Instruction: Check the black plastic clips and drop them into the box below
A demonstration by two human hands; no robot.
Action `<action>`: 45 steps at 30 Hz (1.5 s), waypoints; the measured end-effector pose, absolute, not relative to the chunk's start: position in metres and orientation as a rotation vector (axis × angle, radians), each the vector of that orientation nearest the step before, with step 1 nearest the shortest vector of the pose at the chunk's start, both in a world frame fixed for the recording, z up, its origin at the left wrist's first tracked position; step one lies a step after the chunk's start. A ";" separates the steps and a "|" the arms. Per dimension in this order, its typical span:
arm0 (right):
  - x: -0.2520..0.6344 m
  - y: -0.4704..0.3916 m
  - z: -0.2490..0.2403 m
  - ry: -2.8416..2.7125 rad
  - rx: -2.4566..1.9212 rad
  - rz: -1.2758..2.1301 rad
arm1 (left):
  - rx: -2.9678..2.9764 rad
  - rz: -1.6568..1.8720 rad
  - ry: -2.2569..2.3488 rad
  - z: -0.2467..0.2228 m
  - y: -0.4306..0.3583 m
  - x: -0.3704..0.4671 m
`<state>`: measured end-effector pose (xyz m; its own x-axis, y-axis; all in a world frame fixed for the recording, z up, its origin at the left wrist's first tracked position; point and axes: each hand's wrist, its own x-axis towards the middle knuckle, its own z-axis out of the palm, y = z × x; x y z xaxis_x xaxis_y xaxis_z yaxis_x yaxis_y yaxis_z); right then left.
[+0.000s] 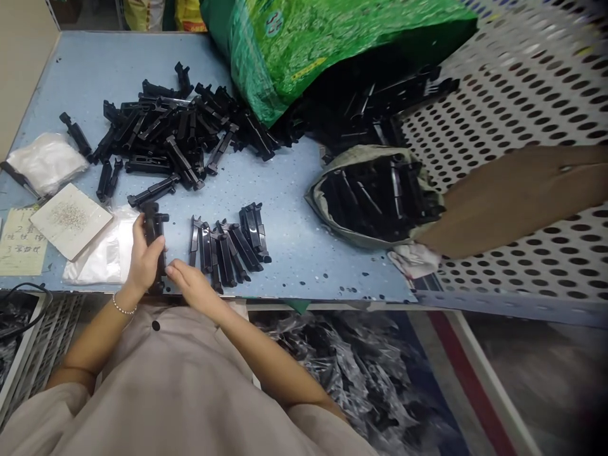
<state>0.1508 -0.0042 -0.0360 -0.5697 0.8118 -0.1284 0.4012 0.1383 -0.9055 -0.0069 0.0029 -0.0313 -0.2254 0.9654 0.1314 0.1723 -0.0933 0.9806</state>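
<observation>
My left hand (144, 256) is wrapped round a few long black plastic parts (152, 221), held roughly upright together at the table's front edge. Against their lower right side is my right hand (194, 286), its fingers closed there and partly hidden. Just right of my hands, a fanned row of similar black parts (228, 253) lies on the blue table. A large heap of the same parts (175, 123) spreads beyond my hands. Under and beside my left wrist lie flat clear plastic bags (102, 256).
A green woven sack (266, 57) spills black parts at the back. A grey-green cloth bag (361, 237) full of them stands right, by a perforated metal panel (522, 120). At left are a white tile (71, 220), a handwritten note (23, 247) and a bundle of plastic bags (50, 161).
</observation>
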 end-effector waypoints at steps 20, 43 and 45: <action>0.154 0.015 -0.039 -1.101 -1.090 1.879 | 1.685 0.813 1.993 -0.068 -0.003 -0.071; 0.164 -0.003 -0.031 -0.850 -0.777 2.447 | 1.875 0.932 1.901 -0.043 -0.022 -0.082; 0.168 -0.010 -0.034 -0.778 -0.779 2.571 | 1.922 0.968 1.875 -0.041 -0.023 -0.075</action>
